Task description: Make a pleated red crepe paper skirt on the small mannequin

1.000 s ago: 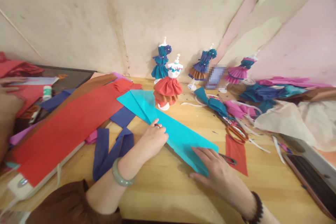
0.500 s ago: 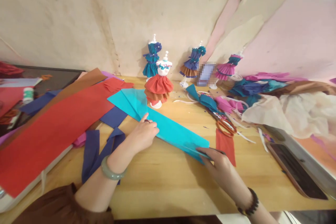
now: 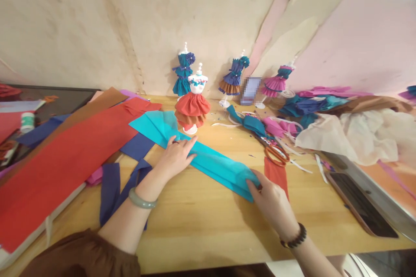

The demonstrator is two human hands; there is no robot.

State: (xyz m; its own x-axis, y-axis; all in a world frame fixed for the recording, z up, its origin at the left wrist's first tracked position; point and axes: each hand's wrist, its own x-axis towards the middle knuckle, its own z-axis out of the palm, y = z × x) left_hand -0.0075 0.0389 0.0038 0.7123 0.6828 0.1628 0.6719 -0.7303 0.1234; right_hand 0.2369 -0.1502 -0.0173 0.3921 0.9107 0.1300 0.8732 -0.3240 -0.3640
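Note:
A long turquoise sheet (image 3: pixel 214 160), folded lengthwise and of paper or thin cloth, lies slantwise across the table. My left hand (image 3: pixel 177 156) rests on its middle, index finger and thumb spread apart; a small dark thing shows at its fingers, too small to name. At the sheet's lower right end my right hand (image 3: pixel 268 194) pinches the folded layers, thumb in front and fingers behind. Just behind the sheet stands a small white dress form (image 3: pixel 197 85) in a red and brown ruffled skirt (image 3: pixel 192 104).
Red sheet (image 3: pixel 74 151) and blue strips (image 3: pixel 108 188) lie on the left. Several dressed forms, including one in teal (image 3: pixel 182 73), stand along the wall. Orange-handled scissors (image 3: pixel 277 156) lie over a red strip (image 3: pixel 276 175). A phone (image 3: pixel 360 203) and white cloth (image 3: pixel 354 136) are on the right.
My left index finger and thumb have spread apart. My right hand has turned and now grips the sheet's end, where a dark thing showed at its fingers before. The view has shifted slightly.

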